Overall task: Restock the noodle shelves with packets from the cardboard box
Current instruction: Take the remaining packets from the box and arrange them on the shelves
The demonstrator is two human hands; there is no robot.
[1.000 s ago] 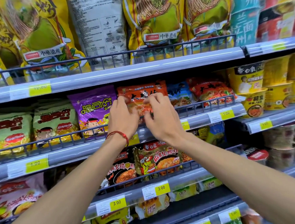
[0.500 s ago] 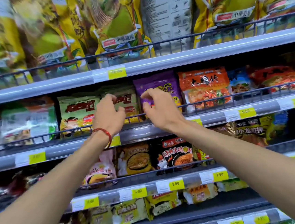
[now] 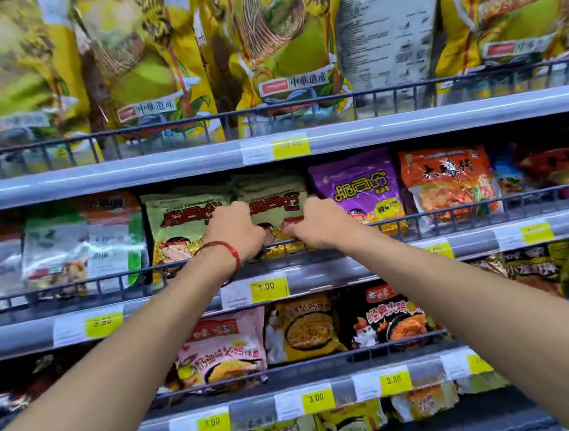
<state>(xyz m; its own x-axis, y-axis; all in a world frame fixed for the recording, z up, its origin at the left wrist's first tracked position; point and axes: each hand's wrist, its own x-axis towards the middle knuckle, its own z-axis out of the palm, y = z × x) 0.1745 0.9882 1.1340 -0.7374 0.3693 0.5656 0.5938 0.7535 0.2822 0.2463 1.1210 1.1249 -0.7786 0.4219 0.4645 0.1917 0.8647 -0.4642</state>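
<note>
Both my arms reach up to the middle shelf. My left hand (image 3: 234, 231), with a red cord on its wrist, and my right hand (image 3: 323, 224) sit close together on a pale green noodle packet (image 3: 271, 199) that stands behind the wire rail (image 3: 448, 213). The fingers of both hands curl onto the packet's lower front just above the rail. A matching green packet (image 3: 177, 221) stands to its left and a purple packet (image 3: 360, 188) to its right. The cardboard box is out of view.
An orange packet (image 3: 445, 180) stands right of the purple one. Large yellow noodle bags (image 3: 282, 43) fill the top shelf. Pink, yellow and black packets (image 3: 306, 326) line the shelf below. Price-tag strips (image 3: 268, 287) run along each shelf edge.
My hands left the orange packet and moved left past the purple one to the pale green packet, now lower on it. The view swung left with them.
</note>
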